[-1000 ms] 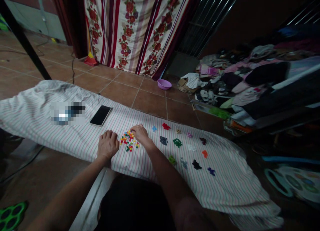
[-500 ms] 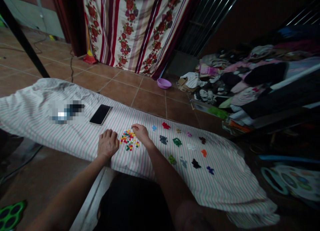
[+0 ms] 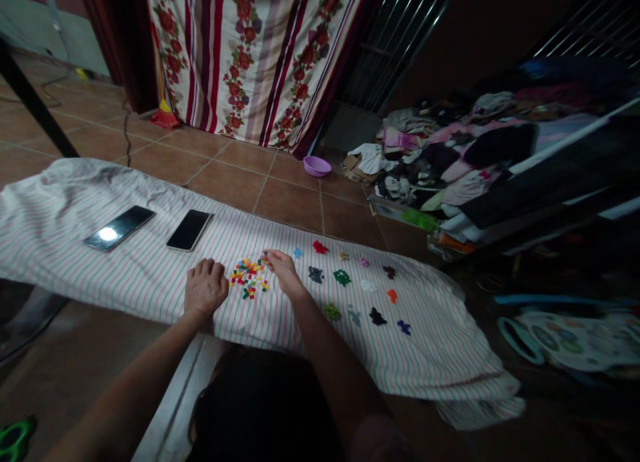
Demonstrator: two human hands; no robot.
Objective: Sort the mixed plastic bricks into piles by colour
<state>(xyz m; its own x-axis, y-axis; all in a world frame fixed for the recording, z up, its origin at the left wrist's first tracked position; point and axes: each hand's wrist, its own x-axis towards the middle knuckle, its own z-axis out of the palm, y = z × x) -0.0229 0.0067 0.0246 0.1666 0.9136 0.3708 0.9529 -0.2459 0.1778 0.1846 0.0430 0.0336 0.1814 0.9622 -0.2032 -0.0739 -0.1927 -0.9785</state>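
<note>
A mixed pile of small coloured pieces (image 3: 249,275), mostly red, yellow, orange, white and green, lies on the striped cloth (image 3: 310,329). My right hand (image 3: 281,269) is at the pile's upper right edge, thumb and finger pinched around a small dark piece (image 3: 265,253) too small to make out well. My left hand (image 3: 206,287) rests palm down on the cloth just left of the pile, fingers laid out and holding nothing. To the right, pieces sit in separate one-colour groups, among them red pieces (image 3: 320,247), dark grey pieces (image 3: 315,274), dark green pieces (image 3: 343,277) and black pieces (image 3: 377,316).
Left of my hands lie a dark phone (image 3: 189,231) and another phone (image 3: 120,229) with a bright reflection. Beyond the cloth, a purple basin (image 3: 317,167) stands on the tiled floor, near a floral curtain (image 3: 250,62) and heaped clothes (image 3: 450,149).
The whole view has shifted, so everything sits a little further left. My right hand stays pinched at the pile's edge, and my left hand still rests beside it.
</note>
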